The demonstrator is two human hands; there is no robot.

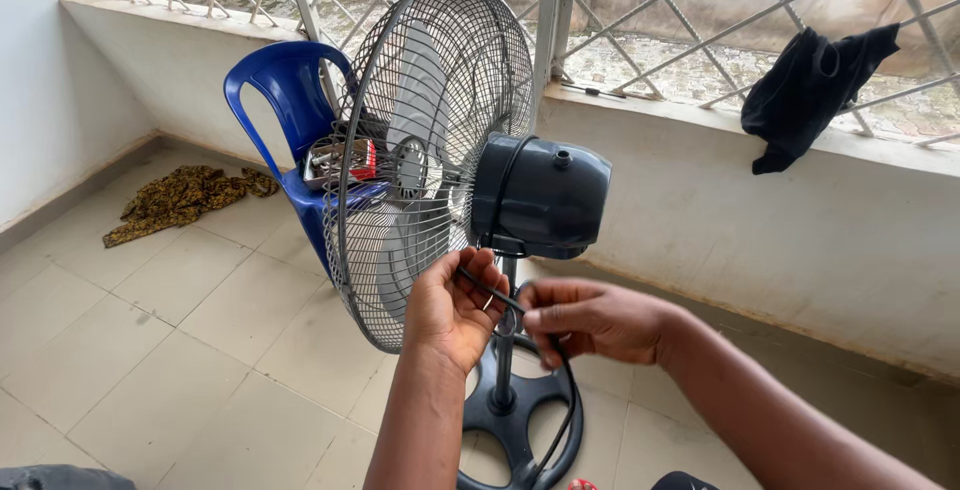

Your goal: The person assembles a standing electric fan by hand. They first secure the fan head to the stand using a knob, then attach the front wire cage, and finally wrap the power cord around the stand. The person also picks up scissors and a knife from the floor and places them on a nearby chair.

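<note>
Tiled floor [180,320] carries a round-caged fan [440,150]; below its glossy motor, left hand [450,310] and right hand [590,320] pinch a thin black cord [565,390], fingers curled narrow.

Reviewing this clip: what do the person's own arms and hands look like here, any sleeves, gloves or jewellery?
Both forearms are bare as far as the frame shows, with no sleeves in view. The left hand and the right hand wear no gloves. No watch or bracelet shows on either wrist. There may be a thin ring on a finger of the left hand, but it is too small to tell for sure.
</note>
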